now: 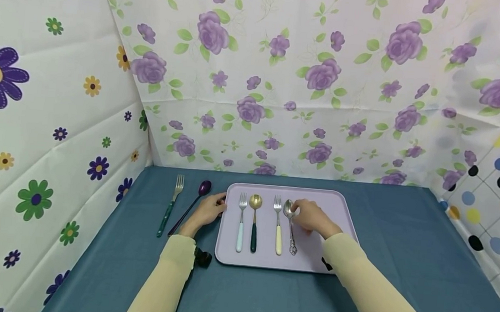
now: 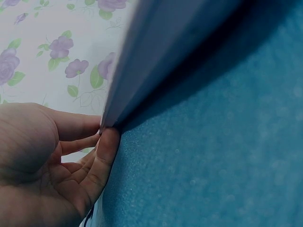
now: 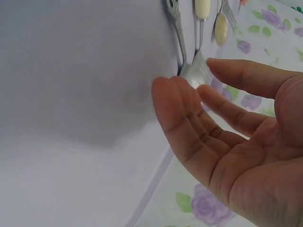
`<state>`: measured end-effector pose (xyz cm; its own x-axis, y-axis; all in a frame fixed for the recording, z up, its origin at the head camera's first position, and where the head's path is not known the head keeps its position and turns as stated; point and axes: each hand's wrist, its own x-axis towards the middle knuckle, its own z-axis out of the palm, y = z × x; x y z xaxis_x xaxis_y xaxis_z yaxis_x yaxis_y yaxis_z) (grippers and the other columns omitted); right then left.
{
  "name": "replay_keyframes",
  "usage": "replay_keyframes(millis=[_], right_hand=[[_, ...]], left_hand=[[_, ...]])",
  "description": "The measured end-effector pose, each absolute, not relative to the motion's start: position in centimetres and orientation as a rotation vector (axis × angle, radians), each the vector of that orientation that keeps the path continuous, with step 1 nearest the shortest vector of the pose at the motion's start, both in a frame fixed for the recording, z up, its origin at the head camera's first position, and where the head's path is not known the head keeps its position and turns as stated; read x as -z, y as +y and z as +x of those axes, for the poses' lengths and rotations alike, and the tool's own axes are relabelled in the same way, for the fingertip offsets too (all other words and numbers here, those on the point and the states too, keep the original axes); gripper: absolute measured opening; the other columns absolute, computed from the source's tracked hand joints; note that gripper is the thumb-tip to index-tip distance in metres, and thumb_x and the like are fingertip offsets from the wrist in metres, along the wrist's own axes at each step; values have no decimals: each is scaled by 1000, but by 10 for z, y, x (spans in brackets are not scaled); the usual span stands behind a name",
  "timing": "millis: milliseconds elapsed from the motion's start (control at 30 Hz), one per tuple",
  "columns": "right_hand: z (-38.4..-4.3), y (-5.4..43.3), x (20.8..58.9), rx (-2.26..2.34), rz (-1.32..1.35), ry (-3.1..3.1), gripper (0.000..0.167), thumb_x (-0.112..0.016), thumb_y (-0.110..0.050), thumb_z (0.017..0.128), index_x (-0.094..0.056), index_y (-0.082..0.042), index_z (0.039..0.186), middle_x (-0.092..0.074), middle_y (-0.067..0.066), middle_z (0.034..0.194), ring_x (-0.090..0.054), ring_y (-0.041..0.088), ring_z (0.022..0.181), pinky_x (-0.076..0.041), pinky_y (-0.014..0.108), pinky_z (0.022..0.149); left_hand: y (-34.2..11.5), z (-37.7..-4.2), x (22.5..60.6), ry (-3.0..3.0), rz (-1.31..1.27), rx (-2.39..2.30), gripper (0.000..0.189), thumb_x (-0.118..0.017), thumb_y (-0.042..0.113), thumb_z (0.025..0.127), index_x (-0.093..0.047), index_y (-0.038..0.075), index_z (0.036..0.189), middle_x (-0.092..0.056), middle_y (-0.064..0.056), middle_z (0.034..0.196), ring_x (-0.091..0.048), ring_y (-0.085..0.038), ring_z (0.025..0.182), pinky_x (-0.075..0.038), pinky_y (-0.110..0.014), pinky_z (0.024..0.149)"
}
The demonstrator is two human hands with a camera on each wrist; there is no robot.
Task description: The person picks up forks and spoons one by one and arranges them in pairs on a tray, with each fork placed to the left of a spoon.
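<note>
A lilac tray lies on the table, and my left hand grips its left rim, thumb and fingers meeting at the edge in the left wrist view. My right hand hovers over the tray beside the ornate silver spoon. Its thumb and fingers stand apart near the spoon's bowl, with nothing held between them. Left of that spoon lies a fork with a cream handle. Farther left are a gold spoon with a dark green handle and a fork with a pale blue handle.
Outside the tray, to its left, a green-handled fork and a dark purple spoon lie on the blue tablecloth. Flower-printed sheets rise behind and on the left; a dotted sheet hangs at the right.
</note>
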<state>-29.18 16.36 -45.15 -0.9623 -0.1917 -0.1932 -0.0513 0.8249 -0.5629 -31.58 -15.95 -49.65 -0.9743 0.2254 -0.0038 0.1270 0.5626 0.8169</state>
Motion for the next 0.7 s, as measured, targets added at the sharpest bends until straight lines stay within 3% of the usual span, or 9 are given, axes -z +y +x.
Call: replay_keyframes(millis=[133, 333, 700], right_hand=[[-295, 174, 452, 879, -228, 2783, 33, -67, -3, 90, -68, 3, 122, -64, 11, 75, -59, 19, 52, -55, 32, 49], [-296, 188, 447, 910, -323, 2769, 31, -67, -4, 95, -66, 5, 124, -69, 15, 92, -65, 28, 67, -55, 33, 54], [-302, 211, 445, 934, -406, 2791, 31, -68, -6, 97, -67, 5, 126, -66, 17, 98, -67, 33, 75, -56, 33, 60]], left_hand=[[-159, -316, 497, 2681, 302, -1388, 51, -56, 6, 104, -47, -4, 154, -62, -14, 107, -64, -23, 94, -58, -41, 88], [-159, -316, 498, 2674, 303, -1386, 51, -55, 6, 105, -46, -4, 154, -62, -13, 106, -64, -22, 94, -58, -41, 88], [-161, -319, 500, 2674, 293, -1387, 52, -55, 6, 105, -44, -7, 154, -63, -15, 108, -65, -24, 95, -58, -41, 87]])
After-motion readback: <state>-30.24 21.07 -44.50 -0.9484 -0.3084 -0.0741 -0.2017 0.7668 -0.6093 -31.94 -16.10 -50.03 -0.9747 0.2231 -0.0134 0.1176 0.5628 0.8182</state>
